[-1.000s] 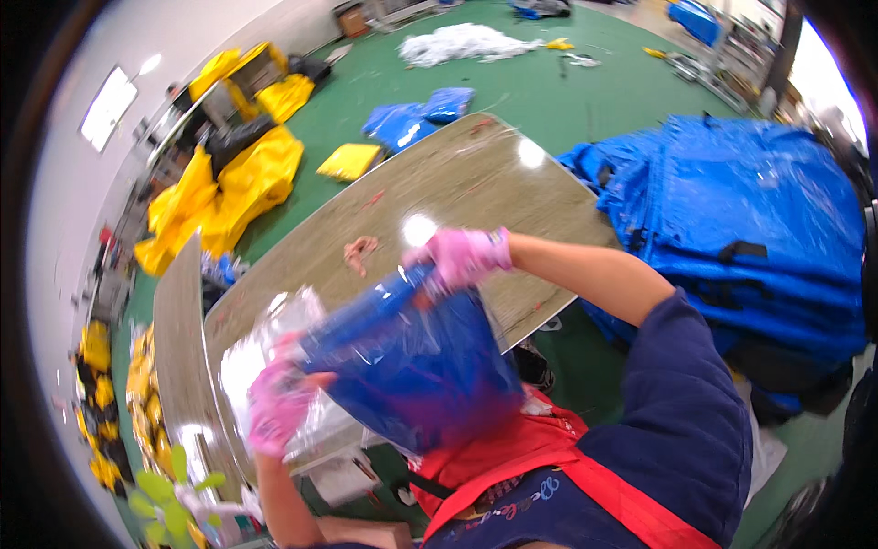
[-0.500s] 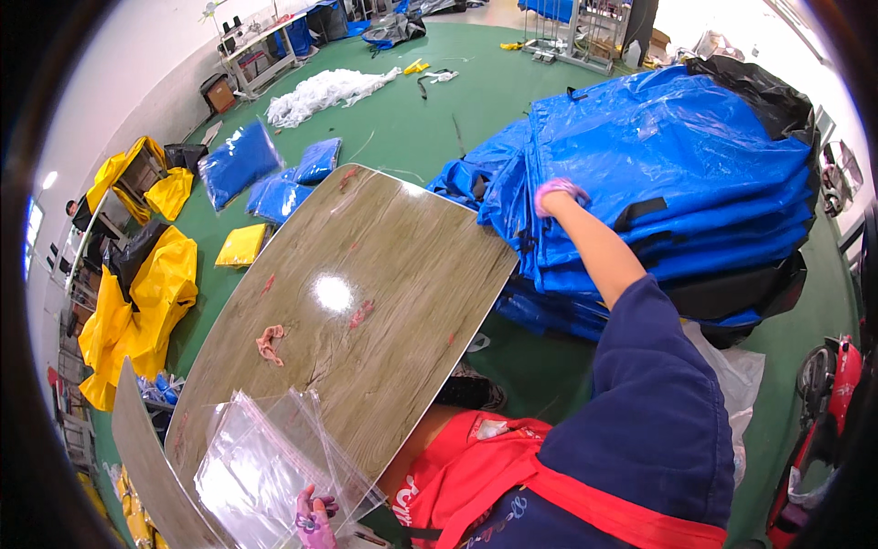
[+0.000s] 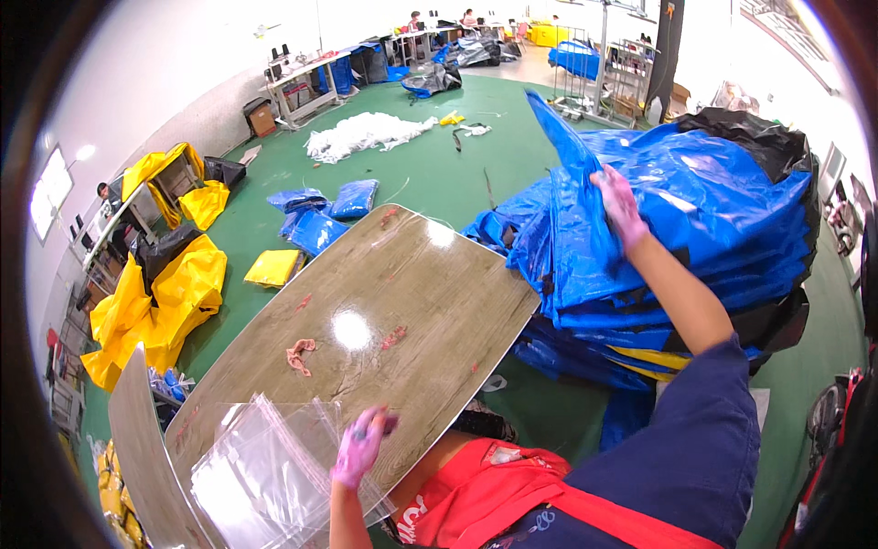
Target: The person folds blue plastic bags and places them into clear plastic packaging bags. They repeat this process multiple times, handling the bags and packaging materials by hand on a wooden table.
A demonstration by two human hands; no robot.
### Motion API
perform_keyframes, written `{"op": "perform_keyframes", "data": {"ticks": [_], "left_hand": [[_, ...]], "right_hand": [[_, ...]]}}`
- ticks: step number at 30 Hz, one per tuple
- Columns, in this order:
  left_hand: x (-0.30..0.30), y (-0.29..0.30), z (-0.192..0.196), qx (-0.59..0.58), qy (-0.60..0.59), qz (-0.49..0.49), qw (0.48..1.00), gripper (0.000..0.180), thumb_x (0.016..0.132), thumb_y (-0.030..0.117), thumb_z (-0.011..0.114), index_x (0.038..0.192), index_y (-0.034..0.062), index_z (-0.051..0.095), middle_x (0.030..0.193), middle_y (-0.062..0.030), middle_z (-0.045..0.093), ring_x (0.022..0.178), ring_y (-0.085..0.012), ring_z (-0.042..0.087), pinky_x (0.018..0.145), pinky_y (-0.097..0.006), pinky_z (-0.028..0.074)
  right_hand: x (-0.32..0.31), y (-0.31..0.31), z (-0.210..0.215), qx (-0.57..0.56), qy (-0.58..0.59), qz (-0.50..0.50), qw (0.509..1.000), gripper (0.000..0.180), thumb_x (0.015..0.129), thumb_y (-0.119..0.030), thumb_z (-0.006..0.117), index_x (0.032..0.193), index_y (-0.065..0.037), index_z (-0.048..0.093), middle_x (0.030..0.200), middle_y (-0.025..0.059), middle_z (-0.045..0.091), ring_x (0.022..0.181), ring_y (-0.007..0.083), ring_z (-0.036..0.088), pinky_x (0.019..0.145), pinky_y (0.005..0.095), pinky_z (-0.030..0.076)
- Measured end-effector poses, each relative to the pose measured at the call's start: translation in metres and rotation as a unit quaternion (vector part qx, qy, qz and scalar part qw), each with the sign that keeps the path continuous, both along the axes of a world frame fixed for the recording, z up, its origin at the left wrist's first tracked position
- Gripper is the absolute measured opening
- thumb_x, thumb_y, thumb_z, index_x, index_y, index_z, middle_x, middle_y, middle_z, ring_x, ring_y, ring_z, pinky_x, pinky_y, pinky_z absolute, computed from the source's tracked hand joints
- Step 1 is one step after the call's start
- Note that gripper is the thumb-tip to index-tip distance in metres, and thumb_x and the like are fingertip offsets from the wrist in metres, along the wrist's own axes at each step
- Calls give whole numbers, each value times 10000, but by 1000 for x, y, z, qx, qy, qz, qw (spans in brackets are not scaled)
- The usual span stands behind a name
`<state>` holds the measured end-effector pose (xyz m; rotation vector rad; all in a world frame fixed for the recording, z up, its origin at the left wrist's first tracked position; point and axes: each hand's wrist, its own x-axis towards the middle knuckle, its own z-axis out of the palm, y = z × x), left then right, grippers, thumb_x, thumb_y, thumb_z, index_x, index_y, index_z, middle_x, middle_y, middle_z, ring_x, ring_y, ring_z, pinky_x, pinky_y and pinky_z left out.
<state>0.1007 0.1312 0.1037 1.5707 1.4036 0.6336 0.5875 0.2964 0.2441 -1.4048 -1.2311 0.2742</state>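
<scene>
My right hand [image 3: 620,206], in a pink glove, grips the raised edge of a blue tarpaulin piece [image 3: 572,151] at the top of a thick pile of folded blue tarpaulin [image 3: 704,220]. The lifted part stands up in a point above the pile. My left hand [image 3: 359,448], also in a pink glove, is above the near edge of the wood-patterned table [image 3: 430,311]. Its fingers are loosely bent, dark at the tips, with nothing clearly in them. Beside it lie clear plastic bags [image 3: 261,471], fanned over the table corner.
A crumpled pinkish scrap [image 3: 300,357] lies on the table. On the green floor beyond are blue packets [image 3: 315,231], a yellow packet [image 3: 273,268] and a white heap [image 3: 366,135]. Yellow tarpaulin [image 3: 174,293] spreads at the left. Sewing tables [image 3: 306,87] line the far wall.
My right hand has lifted the blue tarpaulin edge up from the pile. My left hand has risen from the plastic bags and moved right. The view has shifted slightly.
</scene>
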Motion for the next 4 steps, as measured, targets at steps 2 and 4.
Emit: {"op": "perform_keyframes", "data": {"ticks": [2,4], "left_hand": [[35,58,-9,-106,-283,-37,953,585,996,480,389,1378,38,435,1340,-184,526,1216,-287,529,992,-406,439],[62,123,-17,-167,-440,-147,870,884,914,693,309,1527,108,54,1519,-181,289,1390,-341,291,1073,-553,304]], "right_hand": [[-3,-49,-39,21,142,180,973,643,936,-328,565,1407,23,303,1373,161,415,1269,249,393,1075,380,271],[-2,-82,-55,19,213,252,944,782,926,-387,583,1484,9,203,1503,169,313,1379,278,308,1155,427,193]]}}
